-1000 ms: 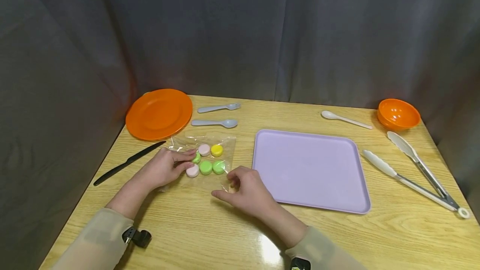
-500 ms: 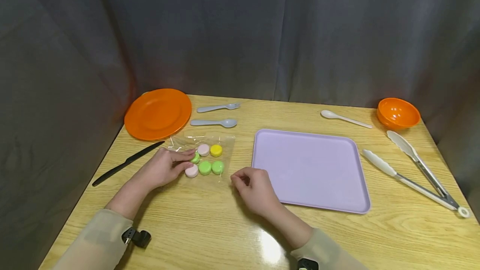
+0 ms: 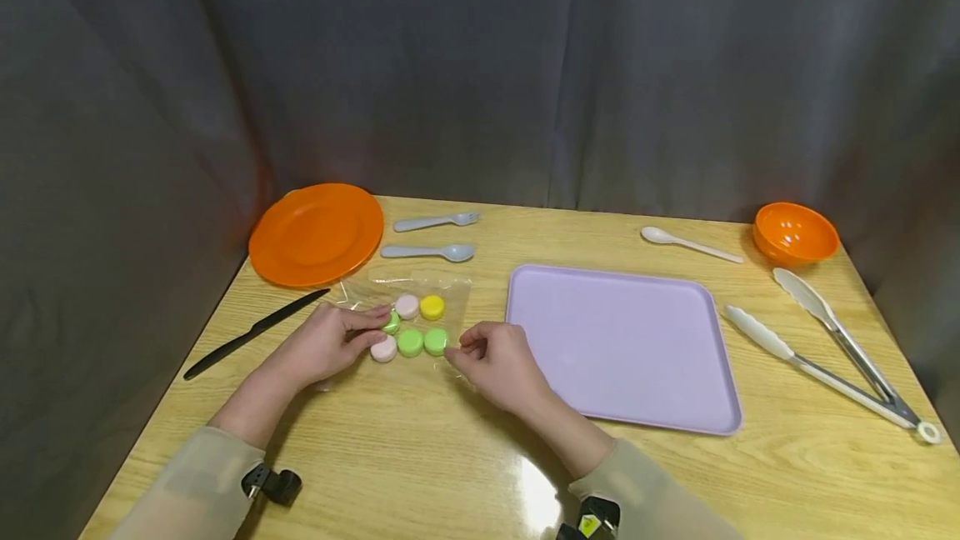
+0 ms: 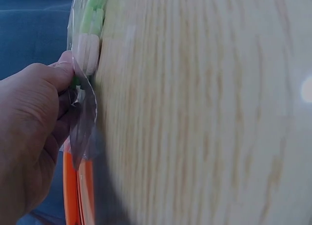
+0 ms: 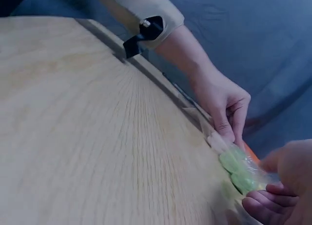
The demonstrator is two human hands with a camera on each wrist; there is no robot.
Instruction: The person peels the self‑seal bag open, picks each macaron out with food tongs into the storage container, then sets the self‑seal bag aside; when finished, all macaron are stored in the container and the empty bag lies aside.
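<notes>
A clear plastic bag lies flat on the table, with several round toy macarons inside: green, pink and yellow. My left hand pinches the bag at its left part, thumb by a pink macaron and fingertips over a green one. In the left wrist view the thumb presses the crinkled bag against the fingers. At the bag's right edge is my right hand, fingers bent, thumb tip beside the rightmost green macaron. The right wrist view shows a gap between its thumb and fingers.
A lilac tray stands right of the bag. Behind the bag are a grey fork, a grey spoon and an orange plate. A black knife lies left; tongs, a white spoon and an orange bowl lie right.
My right hand drew away from the bag's right edge with fingers closed together, then came back left to that edge with thumb and fingers parted. My left hand has stayed on the bag.
</notes>
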